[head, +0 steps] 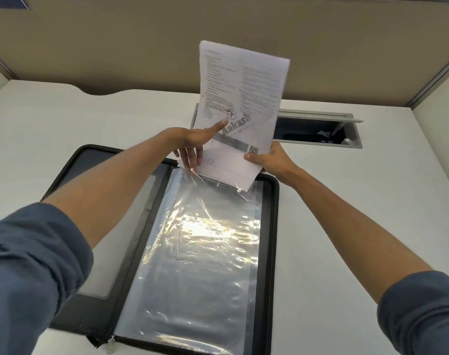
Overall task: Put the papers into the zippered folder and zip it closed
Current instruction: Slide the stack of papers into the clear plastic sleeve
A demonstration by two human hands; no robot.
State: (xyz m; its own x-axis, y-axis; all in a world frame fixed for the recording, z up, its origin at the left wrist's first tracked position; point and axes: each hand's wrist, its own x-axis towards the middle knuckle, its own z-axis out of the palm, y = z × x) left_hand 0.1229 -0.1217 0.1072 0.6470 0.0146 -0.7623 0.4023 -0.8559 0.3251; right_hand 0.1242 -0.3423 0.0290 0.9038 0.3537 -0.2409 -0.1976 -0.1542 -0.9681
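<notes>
The black zippered folder [274,226] lies open on the white desk, its clear plastic sleeves [197,252] facing up and shining with glare. A stack of printed white papers [241,98] stands nearly upright over the folder's far edge, its lower end just inside the top of a sleeve. My right hand [272,160] grips the stack's lower right corner, thumb on the front. My left hand [192,144] touches the lower left of the stack; its forefinger lies straight on the page and the other fingers reach down to the sleeve's top edge. The zipper pull [110,345] hangs at the near left corner.
A grey cable hatch [351,131] is open in the desk behind the papers, with dark cables inside. A beige partition wall [141,47] rises at the back of the desk. White desk surface [359,201] stretches to the right of the folder.
</notes>
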